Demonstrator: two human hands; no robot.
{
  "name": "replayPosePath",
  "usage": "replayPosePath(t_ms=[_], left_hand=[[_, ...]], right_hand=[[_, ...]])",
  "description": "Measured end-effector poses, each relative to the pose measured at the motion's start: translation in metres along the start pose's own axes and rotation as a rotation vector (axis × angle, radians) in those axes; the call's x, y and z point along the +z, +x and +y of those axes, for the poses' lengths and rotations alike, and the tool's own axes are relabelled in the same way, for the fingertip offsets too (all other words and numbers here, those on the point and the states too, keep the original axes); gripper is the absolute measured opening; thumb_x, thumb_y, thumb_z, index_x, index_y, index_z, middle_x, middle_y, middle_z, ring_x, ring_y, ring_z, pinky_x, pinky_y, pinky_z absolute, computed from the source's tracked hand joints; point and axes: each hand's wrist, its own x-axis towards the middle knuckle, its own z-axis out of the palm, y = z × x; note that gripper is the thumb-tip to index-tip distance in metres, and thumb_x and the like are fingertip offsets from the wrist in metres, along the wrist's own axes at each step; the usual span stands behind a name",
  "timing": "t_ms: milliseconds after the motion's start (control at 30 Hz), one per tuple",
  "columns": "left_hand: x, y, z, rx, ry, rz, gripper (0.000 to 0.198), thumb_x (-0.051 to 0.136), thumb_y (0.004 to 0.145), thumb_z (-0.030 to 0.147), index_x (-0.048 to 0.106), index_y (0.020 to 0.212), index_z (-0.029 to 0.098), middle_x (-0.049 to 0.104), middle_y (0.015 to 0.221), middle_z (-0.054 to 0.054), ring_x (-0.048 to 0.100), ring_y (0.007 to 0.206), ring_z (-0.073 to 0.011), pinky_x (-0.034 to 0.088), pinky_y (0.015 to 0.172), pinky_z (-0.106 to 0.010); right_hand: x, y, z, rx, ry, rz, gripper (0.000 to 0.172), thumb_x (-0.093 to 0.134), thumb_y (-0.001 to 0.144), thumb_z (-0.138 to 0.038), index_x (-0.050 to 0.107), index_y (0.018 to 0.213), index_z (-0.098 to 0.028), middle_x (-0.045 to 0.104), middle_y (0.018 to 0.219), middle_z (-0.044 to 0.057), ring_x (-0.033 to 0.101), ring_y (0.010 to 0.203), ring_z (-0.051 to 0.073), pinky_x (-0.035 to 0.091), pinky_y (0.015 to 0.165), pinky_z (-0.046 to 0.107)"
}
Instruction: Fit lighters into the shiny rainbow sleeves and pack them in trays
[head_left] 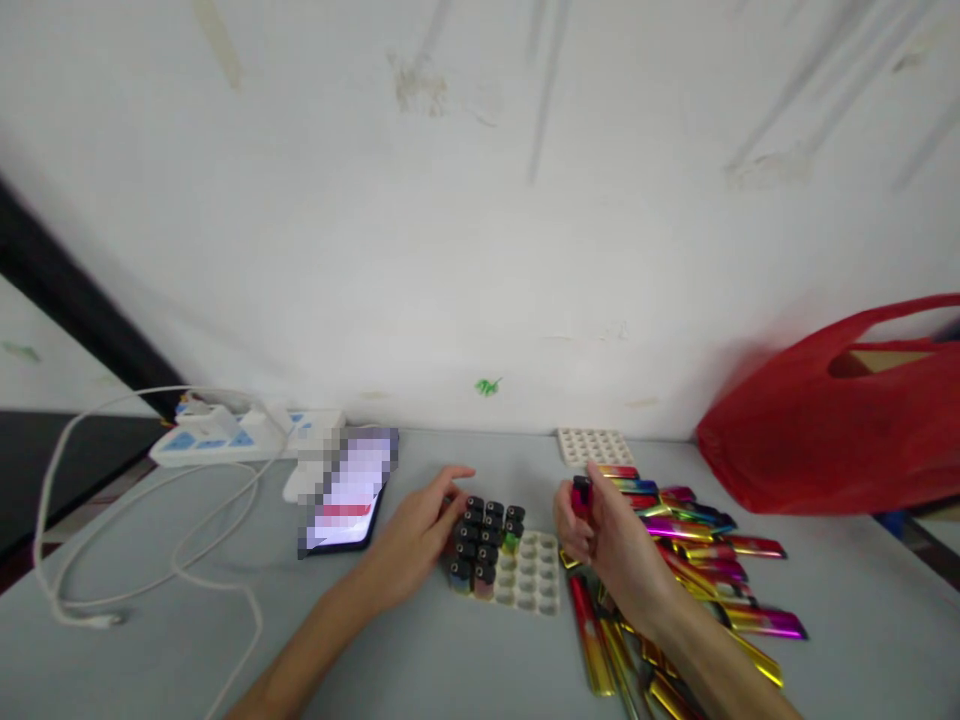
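Note:
A white cell tray (536, 580) lies on the grey table, its left half filled with several small black-capped pods (484, 530). My left hand (416, 535) rests at the tray's left edge, fingers curled against the pods; whether it grips one is unclear. My right hand (604, 535) hovers right of the tray, closed on a red stick with a black tip (580, 492). Beneath and beyond that hand lies a heap of shiny rainbow-coloured sticks (697, 560).
A second white cell tray (592, 446) sits by the wall. A red plastic bag (832, 420) stands at the right. A phone (349, 495), a white power strip (232, 435) and a looping white cable (150, 540) lie at the left.

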Motion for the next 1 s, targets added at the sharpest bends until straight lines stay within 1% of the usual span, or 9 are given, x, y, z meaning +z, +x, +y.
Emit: replayPosePath(t_ms=[100,200,300,400,500,700,800,900,1000], left_hand=[[-0.001,0.000,0.000,-0.002,0.019,-0.010,0.047,0.042,0.110,0.050,0.055,0.146,0.022,0.075,0.102,-0.006,0.070,0.094,-0.0272,0.049,0.082,-0.036],[-0.001,0.000,0.001,-0.022,0.030,-0.014,0.048,0.041,0.110,0.051,0.054,0.146,0.022,0.074,0.102,-0.006,0.070,0.094,-0.0276,0.049,0.082,-0.036],[0.000,0.000,0.002,-0.013,0.018,-0.009,0.047,0.041,0.110,0.048,0.055,0.145,0.022,0.074,0.102,-0.006,0.070,0.093,-0.0269,0.049,0.080,-0.035],[0.001,0.000,0.002,0.005,0.023,0.001,0.045,0.042,0.110,0.047,0.057,0.144,0.022,0.074,0.100,-0.005,0.070,0.092,-0.0264,0.049,0.080,-0.035],[0.001,0.000,0.001,0.000,0.019,0.007,0.045,0.043,0.109,0.047,0.057,0.144,0.022,0.074,0.101,-0.005,0.070,0.092,-0.0258,0.049,0.080,-0.034],[-0.002,0.002,0.000,-0.029,-0.006,-0.013,0.050,0.044,0.107,0.052,0.056,0.144,0.021,0.072,0.096,-0.004,0.067,0.081,-0.0240,0.047,0.071,-0.031],[-0.002,0.004,-0.001,-0.032,0.025,-0.024,0.050,0.044,0.107,0.054,0.059,0.141,0.020,0.072,0.093,-0.004,0.067,0.082,-0.0252,0.047,0.070,-0.032],[-0.002,0.004,-0.003,0.015,0.068,-0.019,0.047,0.043,0.107,0.053,0.062,0.136,0.021,0.073,0.096,-0.005,0.069,0.088,-0.0261,0.048,0.076,-0.033],[-0.002,0.003,-0.003,0.030,0.075,-0.005,0.046,0.044,0.107,0.052,0.063,0.135,0.021,0.073,0.098,-0.005,0.069,0.089,-0.0257,0.049,0.079,-0.033]], right_hand=[[-0.001,0.002,0.000,0.025,0.020,-0.014,0.064,0.058,0.093,-0.080,0.045,0.067,-0.023,0.026,0.062,-0.009,0.016,0.053,0.011,0.019,0.047,0.024],[0.001,0.000,0.000,0.039,0.037,-0.017,0.060,0.060,0.094,-0.078,0.047,0.074,-0.023,0.029,0.062,-0.010,0.015,0.050,0.009,0.015,0.045,0.024],[0.005,-0.006,0.000,-0.043,-0.026,0.007,0.051,0.062,0.100,-0.067,0.051,0.078,-0.023,0.037,0.059,-0.009,0.019,0.046,0.008,0.013,0.042,0.023],[0.010,-0.012,0.000,-0.114,-0.050,0.013,0.048,0.063,0.104,-0.058,0.049,0.075,-0.022,0.029,0.053,-0.012,0.010,0.043,0.007,0.006,0.040,0.023],[0.012,-0.012,-0.001,-0.128,-0.034,-0.025,0.045,0.062,0.106,-0.054,0.051,0.076,-0.022,0.025,0.054,-0.011,0.012,0.048,0.010,0.014,0.043,0.023],[0.002,-0.004,0.000,-0.087,-0.076,-0.024,0.059,0.045,0.105,-0.072,0.052,0.075,-0.022,0.033,0.066,-0.005,0.024,0.058,0.014,0.028,0.052,0.026],[-0.001,-0.004,0.000,-0.070,-0.113,-0.046,0.058,0.049,0.102,-0.075,0.049,0.077,-0.023,0.035,0.070,-0.005,0.025,0.058,0.013,0.021,0.049,0.025],[-0.001,-0.006,-0.002,-0.018,-0.123,-0.061,0.060,0.053,0.099,-0.077,0.044,0.074,-0.023,0.028,0.066,-0.007,0.013,0.055,0.011,0.010,0.048,0.027],[0.001,-0.008,-0.002,-0.021,-0.141,-0.041,0.063,0.051,0.097,-0.079,0.039,0.068,-0.023,0.023,0.062,-0.008,0.010,0.054,0.011,0.009,0.048,0.028]])
